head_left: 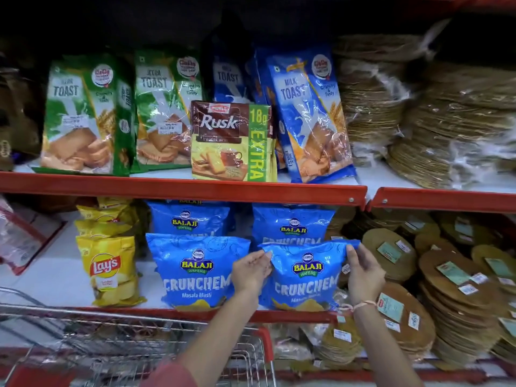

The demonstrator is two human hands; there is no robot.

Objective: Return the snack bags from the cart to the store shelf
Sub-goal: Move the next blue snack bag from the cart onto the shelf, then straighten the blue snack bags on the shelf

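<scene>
Left hand (251, 270): I see it pinching the left top corner of the blue Balaji bag (305, 277).
Right hand (363, 275): pinching its right top corner.
Bag: upright at the shelf (293, 315) front edge, right of a matching bag (195, 272).
Cart (134, 339): near left.

The silver wire shopping cart with red trim (134, 339) is cut off by the bottom edge. Small white price stickers (73, 120) on the green toast packets are too blurred to read. The top shelf is lost in darkness.
</scene>
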